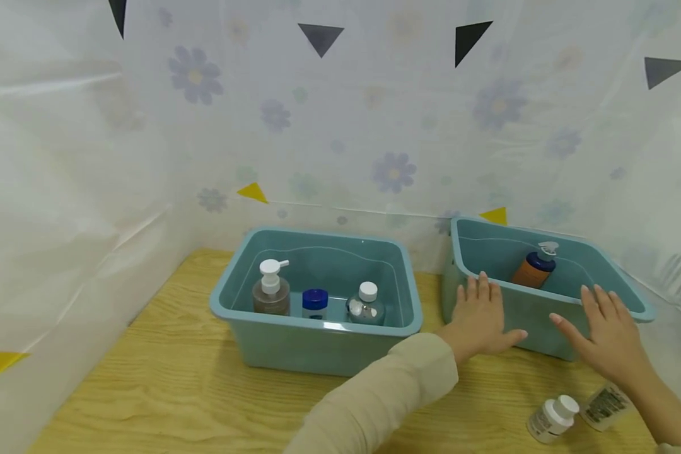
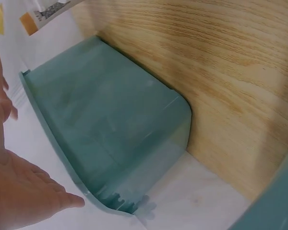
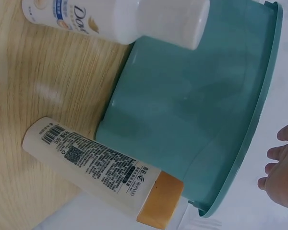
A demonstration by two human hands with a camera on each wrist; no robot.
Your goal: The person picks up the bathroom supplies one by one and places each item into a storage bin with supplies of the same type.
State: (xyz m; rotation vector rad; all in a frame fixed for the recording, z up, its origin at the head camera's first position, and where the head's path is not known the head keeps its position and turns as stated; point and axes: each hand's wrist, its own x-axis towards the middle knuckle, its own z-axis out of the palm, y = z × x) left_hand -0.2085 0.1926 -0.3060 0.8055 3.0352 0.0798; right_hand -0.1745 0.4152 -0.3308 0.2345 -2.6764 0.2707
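Note:
In the head view my left hand [image 1: 479, 318] is held with fingers straight at the front rim of the right teal bin [image 1: 507, 309]. Nothing is in its grasp. My right hand [image 1: 608, 334] spreads its fingers toward the same bin's front right rim, also holding nothing. Inside that bin stands an orange-brown pump bottle [image 1: 530, 274] with a dark blue collar and pale pump. Below my right hand on the table are a white Dove bottle [image 3: 81, 17] with a white cap and a cream bottle [image 3: 91, 160] with a gold cap, partly covered by the right wrist in the head view.
To the left sits another teal bin [image 1: 318, 343]. It contains a pump bottle [image 1: 271, 296] with a white pump, a clear bottle with a blue cap [image 1: 314, 299] and a clear bottle with a white cap [image 1: 367, 291]. A flower-patterned sheet [image 1: 340, 132] hangs behind the wooden table [image 1: 164, 372].

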